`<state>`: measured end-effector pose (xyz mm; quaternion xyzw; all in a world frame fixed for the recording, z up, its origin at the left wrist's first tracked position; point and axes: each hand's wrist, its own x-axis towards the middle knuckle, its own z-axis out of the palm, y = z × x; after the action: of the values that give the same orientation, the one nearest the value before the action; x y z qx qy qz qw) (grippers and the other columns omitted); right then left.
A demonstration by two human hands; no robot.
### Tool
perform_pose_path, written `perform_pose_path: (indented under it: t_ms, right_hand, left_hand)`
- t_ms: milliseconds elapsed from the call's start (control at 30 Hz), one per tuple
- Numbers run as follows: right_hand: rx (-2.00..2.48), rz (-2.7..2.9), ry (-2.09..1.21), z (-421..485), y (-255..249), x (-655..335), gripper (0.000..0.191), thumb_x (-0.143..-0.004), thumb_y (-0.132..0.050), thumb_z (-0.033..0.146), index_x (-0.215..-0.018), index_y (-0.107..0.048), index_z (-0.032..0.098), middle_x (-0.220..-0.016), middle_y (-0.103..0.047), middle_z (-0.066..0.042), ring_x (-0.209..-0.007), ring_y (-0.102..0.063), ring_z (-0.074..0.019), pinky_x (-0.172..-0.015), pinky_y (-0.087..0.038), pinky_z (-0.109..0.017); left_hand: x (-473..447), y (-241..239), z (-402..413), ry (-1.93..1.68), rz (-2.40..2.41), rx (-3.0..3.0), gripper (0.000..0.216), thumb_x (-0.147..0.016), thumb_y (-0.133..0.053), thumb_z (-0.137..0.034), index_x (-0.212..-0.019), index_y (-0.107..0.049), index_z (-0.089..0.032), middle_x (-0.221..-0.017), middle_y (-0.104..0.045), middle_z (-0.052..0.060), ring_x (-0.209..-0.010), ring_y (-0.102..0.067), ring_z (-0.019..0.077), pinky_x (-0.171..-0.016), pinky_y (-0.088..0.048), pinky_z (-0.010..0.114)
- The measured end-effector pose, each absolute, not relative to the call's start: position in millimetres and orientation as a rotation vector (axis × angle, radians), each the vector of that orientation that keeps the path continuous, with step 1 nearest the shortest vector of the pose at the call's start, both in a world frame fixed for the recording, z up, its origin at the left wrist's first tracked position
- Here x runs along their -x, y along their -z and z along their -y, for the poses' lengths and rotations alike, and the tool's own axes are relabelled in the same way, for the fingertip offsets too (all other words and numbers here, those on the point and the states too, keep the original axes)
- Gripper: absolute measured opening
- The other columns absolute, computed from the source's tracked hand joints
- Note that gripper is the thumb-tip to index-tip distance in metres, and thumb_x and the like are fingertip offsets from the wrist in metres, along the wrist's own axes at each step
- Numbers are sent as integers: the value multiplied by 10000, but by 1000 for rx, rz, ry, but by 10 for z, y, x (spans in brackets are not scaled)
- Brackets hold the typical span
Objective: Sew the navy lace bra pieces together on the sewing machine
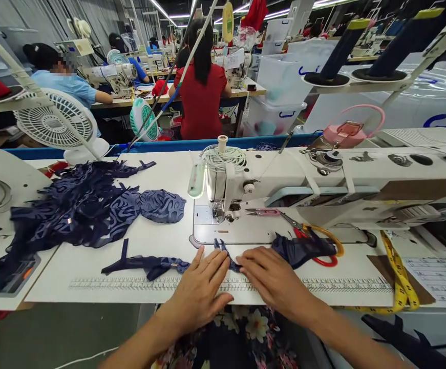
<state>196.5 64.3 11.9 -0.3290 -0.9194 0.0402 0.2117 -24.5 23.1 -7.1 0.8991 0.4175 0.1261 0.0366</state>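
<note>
A white table (72,256) fills the lower half of the frame. A white sewing machine (361,179) stands on it at centre right. A pile of navy lace pieces (80,205) lies at left. A navy fabric strip (149,265) runs along the table's near edge at lower centre, in front of the needle. The left hand (203,287) and right hand (272,279) lie flat on its middle, fingers stretched out and gripping nothing. Scissors (297,225) rest just right of the hands, pink snips (263,211) above them.
</note>
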Motion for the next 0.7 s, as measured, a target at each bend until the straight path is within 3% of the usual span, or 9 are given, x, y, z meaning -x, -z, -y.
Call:
perform_pose_path:
  t_ms: [167, 367, 600, 700]
  right_hand:
    - [918, 2591, -170, -881, -139, -1868, 360, -904, -457, 62, -1207, -588, 205, -1023, -622, -75, -912, -552, -202, -783, -450, -342]
    - [1047, 2495, -80, -1133, -63, -1785, 326, -936, -458, 95, -1217, -583, 202, -1050, -629, -89, -949, -551, -225, -812, -438, -371]
    - [1041, 2408, -388, -1041, -96, -1704, 162, -962, -497, 196, -870, -630, 206, -852, -619, -34, -820, -546, -183, -773, -431, -344]
    - [1034, 2349, -396, -979, -115, -1711, 146, -956, -497, 172, -917, -635, 203, -882, -615, -44, -848, -555, -184, -791, -441, -346]
  left_hand:
    - [342, -17, -344, -381, -1105, -2770, 580, -974, -439, -416, -1459, -328, -119, -1495, -421, 124, -1429, -310, 244, -1201, -200, 520]
    - [310, -29, -324, -344, -1147, -2739, 549, -992, -399, -404, -1469, -315, -147, -1495, -426, 89, -1418, -327, 241, -1201, -196, 530]
    - [313, -19, -305, -356, -1183, -2728, 584, -973, -434, -440, -1457, -340, -127, -1449, -464, 130, -1406, -346, 265, -1198, -205, 527]
    - [330, -10, -290, -366, -1190, -2754, 582, -979, -420, -447, -1449, -352, -110, -1443, -480, 117, -1402, -355, 258, -1213, -177, 505]
